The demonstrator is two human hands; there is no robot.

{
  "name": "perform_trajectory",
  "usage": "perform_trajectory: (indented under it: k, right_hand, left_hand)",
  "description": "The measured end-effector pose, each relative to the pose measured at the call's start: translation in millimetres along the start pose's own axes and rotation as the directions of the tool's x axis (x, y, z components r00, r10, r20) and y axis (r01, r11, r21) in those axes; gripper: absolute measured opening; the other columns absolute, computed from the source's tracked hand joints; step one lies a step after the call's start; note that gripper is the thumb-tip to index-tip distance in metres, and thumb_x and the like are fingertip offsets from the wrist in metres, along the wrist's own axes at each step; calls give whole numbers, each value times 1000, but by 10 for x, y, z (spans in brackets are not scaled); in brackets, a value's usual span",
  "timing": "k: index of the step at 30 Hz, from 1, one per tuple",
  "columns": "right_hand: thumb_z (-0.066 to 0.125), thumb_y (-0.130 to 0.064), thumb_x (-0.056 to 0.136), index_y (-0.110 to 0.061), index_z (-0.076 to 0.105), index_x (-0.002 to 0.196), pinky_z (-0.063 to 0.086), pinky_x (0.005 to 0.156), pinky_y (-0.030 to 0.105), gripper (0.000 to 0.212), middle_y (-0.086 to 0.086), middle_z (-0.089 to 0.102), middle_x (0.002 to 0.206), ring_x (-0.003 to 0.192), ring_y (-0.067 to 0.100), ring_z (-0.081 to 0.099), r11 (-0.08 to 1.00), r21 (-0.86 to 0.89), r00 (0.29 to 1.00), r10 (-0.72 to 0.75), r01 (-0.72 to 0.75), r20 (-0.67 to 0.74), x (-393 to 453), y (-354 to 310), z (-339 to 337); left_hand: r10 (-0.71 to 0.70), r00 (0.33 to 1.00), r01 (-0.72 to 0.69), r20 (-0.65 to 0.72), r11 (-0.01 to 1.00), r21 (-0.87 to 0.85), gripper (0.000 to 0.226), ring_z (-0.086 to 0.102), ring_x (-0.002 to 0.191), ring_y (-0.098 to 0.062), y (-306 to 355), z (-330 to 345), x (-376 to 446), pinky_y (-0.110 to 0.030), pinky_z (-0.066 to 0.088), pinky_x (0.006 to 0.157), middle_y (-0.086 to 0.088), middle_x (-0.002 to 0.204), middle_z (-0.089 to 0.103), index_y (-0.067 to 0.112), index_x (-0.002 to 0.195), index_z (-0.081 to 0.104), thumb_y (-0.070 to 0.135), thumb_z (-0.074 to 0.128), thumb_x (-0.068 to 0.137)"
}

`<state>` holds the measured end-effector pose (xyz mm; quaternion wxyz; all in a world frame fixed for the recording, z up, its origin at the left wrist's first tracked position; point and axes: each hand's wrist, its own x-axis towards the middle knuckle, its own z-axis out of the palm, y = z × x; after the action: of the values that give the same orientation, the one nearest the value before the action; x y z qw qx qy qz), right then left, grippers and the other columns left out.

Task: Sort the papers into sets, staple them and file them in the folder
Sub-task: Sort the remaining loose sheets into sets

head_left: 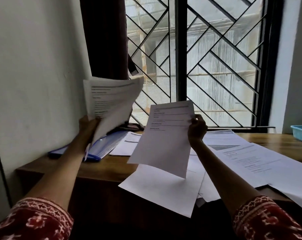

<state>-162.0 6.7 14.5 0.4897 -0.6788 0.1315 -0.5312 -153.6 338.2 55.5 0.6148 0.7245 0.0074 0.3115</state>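
A: Status?

B: I see the left hand [87, 122] gripping a raised sheaf [112, 101]; the right hand [197, 129] pinches a single sheet [164, 135] above the loose papers [250, 161]. Blue folder [101, 144] lies beside the wall.

A: Advice?

B: I'd match headings before dropping it on a pile.

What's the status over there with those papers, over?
Left hand grips a fanned sheaf. Right hand pinches a single sheet. Blue folder lies on the desk; loose papers are still unsorted.
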Motion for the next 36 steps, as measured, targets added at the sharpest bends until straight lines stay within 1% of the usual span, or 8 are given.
perform_trajectory:
  k: [11,13,15,17,23,29,32,36]
  right_hand:
    - [45,6,83,-5,67,95,44,67,31,27,10,66,79,77,21,58,974,119,971,170,-191,169,-90,245,152]
    - [45,6,84,-7,65,95,44,62,28,26,13,64,82,76,21,56,976,55,889,169,-212,425,-118,311,119]
    - [45,-2,92,-10,60,98,48,51,26,18,10,60,79,68,23,56,947,-13,681,240,-321,692,-84,362,31]
    - [40,-10,98,-8,55,100,49,43,25,15,8,57,75,58,23,54,915,-79,599,322,-396,733,31,438,-79]
    - [50,-9,87,-6,65,95,59,71,44,17,15,68,91,62,26,62,919,-286,881,357,-271,312,515,889,-265]
    - [53,-6,87,2,63,102,54,58,30,19,11,67,73,51,20,57,838,-448,761,502,-311,411,609,956,-354]
    - [54,-5,88,3,58,109,53,53,27,22,8,64,67,45,18,58,820,-470,681,550,-328,484,572,979,-285]
    - [58,-5,86,3,62,107,54,52,27,23,11,65,84,54,18,58,857,-426,725,487,-290,486,541,1018,-201]
  left_hand:
    - [-108,941,82,321,992,92,25,54,78,-18,-481,973,-385,-21,43,60,-18,98,62,-7,107,61,3,63,84]
    - [-143,929,114,342,988,102,38,56,71,-21,-518,1048,-427,-18,45,55,-16,95,62,-3,107,63,15,68,74]
    - [-179,936,102,302,962,253,56,62,90,-28,-612,1099,-408,-29,47,72,-19,104,64,-1,109,63,26,61,61]
    - [-256,939,112,230,860,497,48,56,111,-34,-732,1121,-367,-36,44,90,-23,119,59,-4,118,57,21,59,77]
    - [-251,962,76,103,613,786,44,40,131,-36,-954,1140,-323,-40,30,109,-23,139,43,-5,135,40,9,43,94]
    - [-142,990,58,28,566,823,48,26,130,-39,-997,1332,-406,-50,21,109,-25,137,33,5,135,31,5,45,89]
    - [-25,991,-90,128,575,813,49,29,125,-35,-884,1526,-473,-46,27,104,-19,131,37,10,130,39,3,52,83]
    - [40,940,-277,338,665,693,38,34,126,-32,-691,1861,-577,-41,34,99,-11,134,44,15,124,50,9,52,86]
